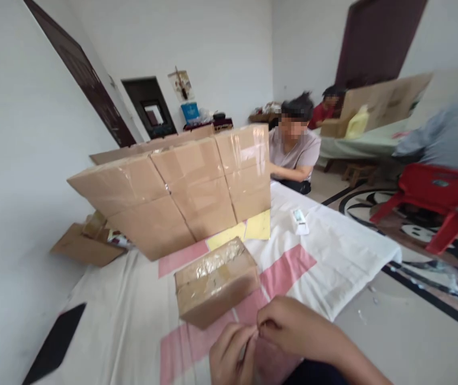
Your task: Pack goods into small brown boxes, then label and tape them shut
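Observation:
My left hand (231, 353) and my right hand (293, 329) meet at the bottom centre, their fingertips pinched together on something thin that I cannot make out. Just beyond them a small taped cardboard box (216, 280) lies on the white, pink and yellow cloth (132, 321). Behind it stands a stack of several larger taped cardboard boxes (181, 187), set side by side in rows.
A black flat object (58, 342) lies at the cloth's near left. A small white packet (300, 220) rests on the cloth at right. A flattened carton (82, 246) lies by the left wall. Three other people sit beyond; a red plastic chair (433, 198) stands at right.

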### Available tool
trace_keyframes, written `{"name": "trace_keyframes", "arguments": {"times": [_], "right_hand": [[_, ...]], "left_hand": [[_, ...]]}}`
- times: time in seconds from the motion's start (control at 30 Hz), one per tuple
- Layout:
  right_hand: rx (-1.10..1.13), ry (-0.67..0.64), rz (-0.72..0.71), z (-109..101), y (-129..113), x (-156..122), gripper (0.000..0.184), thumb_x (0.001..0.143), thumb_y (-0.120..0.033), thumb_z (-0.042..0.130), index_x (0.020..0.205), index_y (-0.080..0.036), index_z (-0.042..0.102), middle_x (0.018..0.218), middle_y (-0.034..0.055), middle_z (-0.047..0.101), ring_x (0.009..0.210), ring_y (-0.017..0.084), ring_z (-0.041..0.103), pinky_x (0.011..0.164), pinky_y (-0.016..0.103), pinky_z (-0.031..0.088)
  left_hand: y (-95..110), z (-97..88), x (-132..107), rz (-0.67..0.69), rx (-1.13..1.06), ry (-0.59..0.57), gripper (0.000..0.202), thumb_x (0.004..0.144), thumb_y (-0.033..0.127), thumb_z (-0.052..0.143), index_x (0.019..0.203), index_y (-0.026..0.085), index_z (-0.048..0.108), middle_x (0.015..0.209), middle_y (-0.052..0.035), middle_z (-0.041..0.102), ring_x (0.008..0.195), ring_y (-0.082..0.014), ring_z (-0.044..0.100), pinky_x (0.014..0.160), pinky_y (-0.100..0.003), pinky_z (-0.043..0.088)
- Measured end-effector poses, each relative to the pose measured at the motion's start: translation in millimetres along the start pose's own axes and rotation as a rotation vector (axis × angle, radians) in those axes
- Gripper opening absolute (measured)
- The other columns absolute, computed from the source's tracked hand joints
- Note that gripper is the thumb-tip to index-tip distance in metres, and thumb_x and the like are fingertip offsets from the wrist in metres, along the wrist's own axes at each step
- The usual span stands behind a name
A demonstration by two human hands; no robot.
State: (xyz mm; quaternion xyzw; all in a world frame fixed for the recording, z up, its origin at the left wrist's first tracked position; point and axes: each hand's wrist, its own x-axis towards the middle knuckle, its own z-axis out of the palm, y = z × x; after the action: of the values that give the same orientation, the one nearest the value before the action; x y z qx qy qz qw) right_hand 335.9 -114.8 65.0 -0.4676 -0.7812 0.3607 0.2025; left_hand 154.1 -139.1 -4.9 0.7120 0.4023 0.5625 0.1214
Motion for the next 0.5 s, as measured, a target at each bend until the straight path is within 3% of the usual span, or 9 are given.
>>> {"name": "trace_keyframes", "arguments": {"times": [0.1, 0.2, 0.3, 0.4, 0.5], "right_hand": [[-0.010, -0.008, -0.106, -13.5, -7.0, -3.1, 0.029, 0.086, -0.012, 0.055, 0.058, -0.018, 0.049, 0.057, -0.0036, 0.054, 0.056, 0.010, 0.045, 0.055, 0.027, 0.028], [0.001, 0.028, -0.180, -19.2, -4.7, 0.8, 0.032, 0.093, -0.014, 0.054, 0.063, -0.020, 0.047, 0.061, -0.0030, 0.054, 0.059, 0.012, 0.050, 0.057, 0.027, 0.033], [0.014, 0.282, -0.290, -21.6, 10.8, 21.6, 0.026, 0.098, -0.018, 0.051, 0.073, -0.021, 0.054, 0.072, 0.0007, 0.059, 0.070, 0.017, 0.056, 0.065, 0.029, 0.042], [-0.002, 0.539, -0.418, -22.5, 35.3, 59.2, 0.012, 0.098, -0.022, 0.054, 0.104, -0.022, 0.064, 0.110, 0.0105, 0.067, 0.105, 0.026, 0.061, 0.092, 0.043, 0.050], [0.018, 0.462, -0.533, -16.9, 57.9, 97.0, 0.032, 0.095, -0.024, 0.060, 0.127, -0.023, 0.062, 0.141, 0.0125, 0.059, 0.141, 0.031, 0.045, 0.113, 0.055, 0.042]], "left_hand": [[5.8, -12.8, 11.1, 0.095, 0.051, -0.122, 0.027, 0.088, 0.004, 0.060, 0.103, 0.024, 0.071, 0.082, -0.0030, 0.073, 0.071, -0.0141, 0.069, 0.067, -0.022, 0.056], [15.4, -24.9, 27.4, 0.031, 0.089, -0.086, 0.023, 0.089, 0.006, 0.060, 0.099, 0.024, 0.070, 0.078, -0.0012, 0.071, 0.064, -0.0123, 0.063, 0.057, -0.021, 0.051], [22.7, -43.1, 48.0, -0.163, 0.179, -0.028, 0.013, 0.092, 0.015, 0.062, 0.089, 0.025, 0.070, 0.075, 0.0009, 0.068, 0.058, -0.0107, 0.056, 0.052, -0.022, 0.043], [19.5, -66.7, 78.5, -0.360, 0.303, -0.142, 0.014, 0.094, 0.031, 0.063, 0.084, 0.025, 0.072, 0.078, 0.0009, 0.068, 0.055, -0.0110, 0.053, 0.051, -0.024, 0.040], [5.2, -86.0, 117.6, -0.390, 0.394, -0.369, 0.020, 0.093, 0.038, 0.060, 0.082, 0.026, 0.071, 0.079, 0.0002, 0.069, 0.056, -0.0132, 0.052, 0.055, -0.026, 0.041]]}}
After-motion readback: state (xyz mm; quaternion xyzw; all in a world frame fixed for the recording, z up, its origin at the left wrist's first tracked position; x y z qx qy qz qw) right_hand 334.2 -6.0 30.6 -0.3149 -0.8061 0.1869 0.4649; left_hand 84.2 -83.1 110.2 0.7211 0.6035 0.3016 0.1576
